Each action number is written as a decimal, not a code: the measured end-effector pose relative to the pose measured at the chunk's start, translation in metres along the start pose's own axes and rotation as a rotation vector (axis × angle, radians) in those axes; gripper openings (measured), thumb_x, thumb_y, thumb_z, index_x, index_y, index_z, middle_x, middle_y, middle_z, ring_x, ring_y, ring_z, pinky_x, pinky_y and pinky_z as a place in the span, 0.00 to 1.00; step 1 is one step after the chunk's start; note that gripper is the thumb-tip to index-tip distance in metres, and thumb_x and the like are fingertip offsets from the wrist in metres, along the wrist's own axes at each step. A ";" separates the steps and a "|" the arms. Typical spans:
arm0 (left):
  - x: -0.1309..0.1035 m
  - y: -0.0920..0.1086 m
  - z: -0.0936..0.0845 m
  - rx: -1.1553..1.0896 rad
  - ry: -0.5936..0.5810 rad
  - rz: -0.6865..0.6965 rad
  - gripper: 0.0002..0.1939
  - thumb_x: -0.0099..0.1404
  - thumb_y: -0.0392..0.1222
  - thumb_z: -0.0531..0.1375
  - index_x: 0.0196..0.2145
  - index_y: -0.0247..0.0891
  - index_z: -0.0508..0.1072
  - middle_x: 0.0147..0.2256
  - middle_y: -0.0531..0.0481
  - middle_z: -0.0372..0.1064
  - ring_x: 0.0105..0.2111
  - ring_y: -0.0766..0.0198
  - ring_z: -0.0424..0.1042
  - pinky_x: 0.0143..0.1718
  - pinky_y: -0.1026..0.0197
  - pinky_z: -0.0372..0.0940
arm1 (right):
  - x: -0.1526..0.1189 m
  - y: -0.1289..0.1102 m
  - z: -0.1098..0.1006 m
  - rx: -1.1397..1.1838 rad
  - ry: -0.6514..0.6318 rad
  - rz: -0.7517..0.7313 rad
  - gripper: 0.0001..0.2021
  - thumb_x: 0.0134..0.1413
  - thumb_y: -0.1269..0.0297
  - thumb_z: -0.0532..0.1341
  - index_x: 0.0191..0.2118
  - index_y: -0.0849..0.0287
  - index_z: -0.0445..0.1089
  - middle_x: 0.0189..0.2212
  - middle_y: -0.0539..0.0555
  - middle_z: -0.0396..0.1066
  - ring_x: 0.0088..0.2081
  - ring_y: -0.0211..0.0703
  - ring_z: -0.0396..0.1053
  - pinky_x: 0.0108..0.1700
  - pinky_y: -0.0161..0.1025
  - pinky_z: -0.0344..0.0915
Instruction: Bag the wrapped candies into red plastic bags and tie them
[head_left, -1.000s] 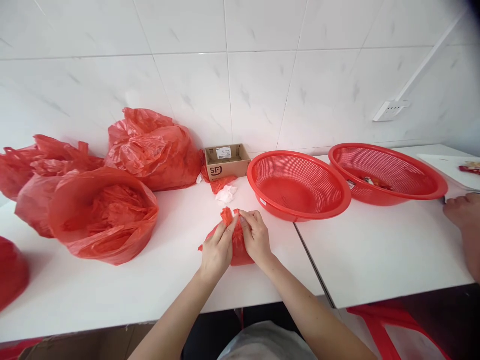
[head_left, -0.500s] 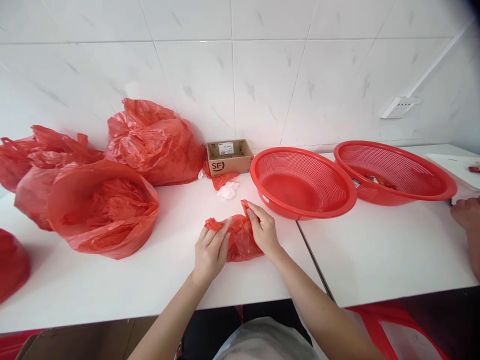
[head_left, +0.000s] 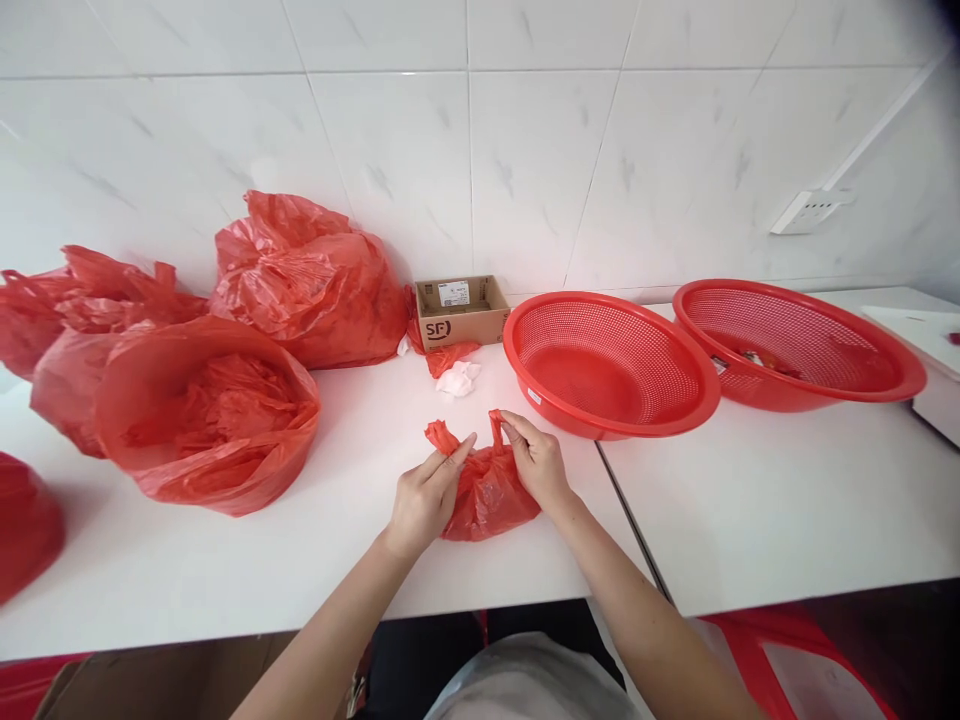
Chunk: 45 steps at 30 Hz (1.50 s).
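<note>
A small filled red plastic bag (head_left: 491,500) rests on the white table near its front edge, between my hands. My left hand (head_left: 427,500) is closed on the bag's left twisted end, whose tip sticks up past the thumb. With thumb and fingers pinched, my right hand (head_left: 536,460) holds the right handle, pulled up into a narrow loop. What lies inside the bag cannot be made out through the plastic.
An open red bag (head_left: 247,470) stands left, with large full bags (head_left: 322,300) behind it. A cardboard box (head_left: 465,325) and white crumpled tissue (head_left: 458,378) lie beyond my hands. Right are two red baskets (head_left: 611,415) (head_left: 810,395); the farther one holds small items.
Both ends of the small bag now stand out as narrower, twisted strips, and the bag sits slightly nearer me. Another person's hand at the right edge has left the view.
</note>
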<state>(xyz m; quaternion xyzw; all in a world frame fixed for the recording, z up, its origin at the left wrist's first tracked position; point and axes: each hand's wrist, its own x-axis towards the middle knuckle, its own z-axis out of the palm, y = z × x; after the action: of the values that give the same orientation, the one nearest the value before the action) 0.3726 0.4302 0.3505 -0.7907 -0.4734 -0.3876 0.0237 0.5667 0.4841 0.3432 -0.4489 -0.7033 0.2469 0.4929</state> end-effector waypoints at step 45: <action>0.053 0.042 -0.051 -0.976 -0.112 -0.699 0.20 0.64 0.55 0.61 0.36 0.35 0.81 0.22 0.53 0.66 0.27 0.65 0.66 0.33 0.63 0.64 | 0.055 -0.105 -0.029 0.203 -0.419 0.048 0.09 0.68 0.56 0.51 0.39 0.53 0.59 0.23 0.43 0.59 0.25 0.36 0.60 0.31 0.35 0.58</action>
<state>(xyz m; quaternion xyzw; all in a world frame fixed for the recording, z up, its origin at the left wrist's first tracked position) 0.3875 0.4252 0.4335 -0.5268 -0.4731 -0.5027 -0.4959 0.5464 0.4795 0.4632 -0.3525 -0.7508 0.4159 0.3729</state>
